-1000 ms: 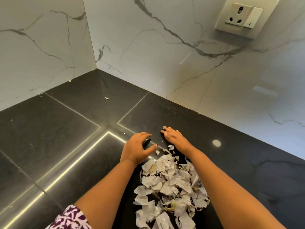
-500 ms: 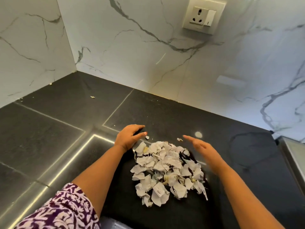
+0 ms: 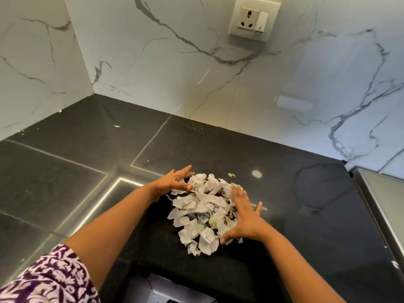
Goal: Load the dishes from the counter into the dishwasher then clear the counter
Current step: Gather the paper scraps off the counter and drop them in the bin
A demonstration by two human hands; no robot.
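A heap of torn white scraps (image 3: 202, 212) lies on the black counter (image 3: 306, 215) near its front edge. My left hand (image 3: 172, 182) lies against the heap's upper left side, fingers stretched out and thumb touching the scraps. On the right side, my right hand (image 3: 242, 215) rests flat with spread fingers, its palm over some of the scraps. Neither hand holds anything. No dishes are in view.
Marble walls meet in a corner at the back left. A socket plate (image 3: 254, 18) sits high on the back wall. Small crumbs (image 3: 117, 126) and a scrap (image 3: 231, 175) lie loose on the counter. A metal edge (image 3: 376, 204) runs along the right.
Both hands have closed in on the heap from either side and pushed it into a tighter pile. The right hand, hovering half a second ago, now lies on the scraps.
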